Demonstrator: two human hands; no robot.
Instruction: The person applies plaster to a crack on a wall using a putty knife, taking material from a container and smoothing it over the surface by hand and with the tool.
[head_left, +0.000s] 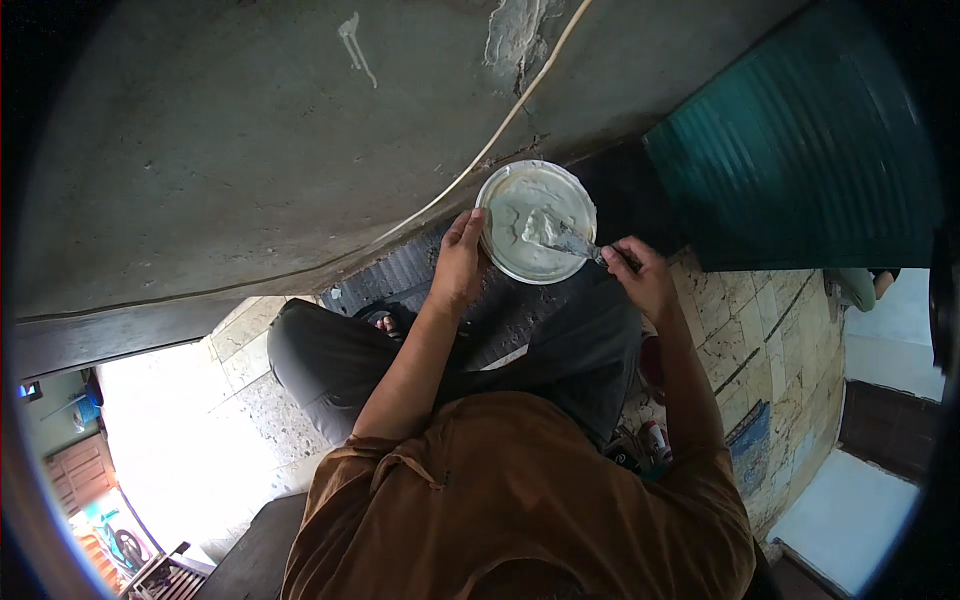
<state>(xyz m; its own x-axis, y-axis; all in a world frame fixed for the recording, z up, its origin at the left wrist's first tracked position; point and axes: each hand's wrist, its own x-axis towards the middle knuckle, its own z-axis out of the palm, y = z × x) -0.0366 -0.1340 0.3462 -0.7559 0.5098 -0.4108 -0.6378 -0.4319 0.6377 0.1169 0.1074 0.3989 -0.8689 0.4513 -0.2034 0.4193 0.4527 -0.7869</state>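
A round tub (508,265) of pale, thick paste is held up in front of me, close to the wall. My left hand (459,258) grips its left rim, thumb over the edge and fingers behind. In my right hand (641,277) is a putty knife (575,243), held by its handle. Its blade rests in the paste, with a whitish lump (541,226) at the tip. Smears of the same paste coat the blade.
A grey wall (270,130) with a patch of peeling paint (518,35) rises ahead, a pale cable (520,100) running across it. To the right stands a green corrugated panel (790,150). Tiled floor (745,320) lies at both sides, with small items (650,440) by my right leg.
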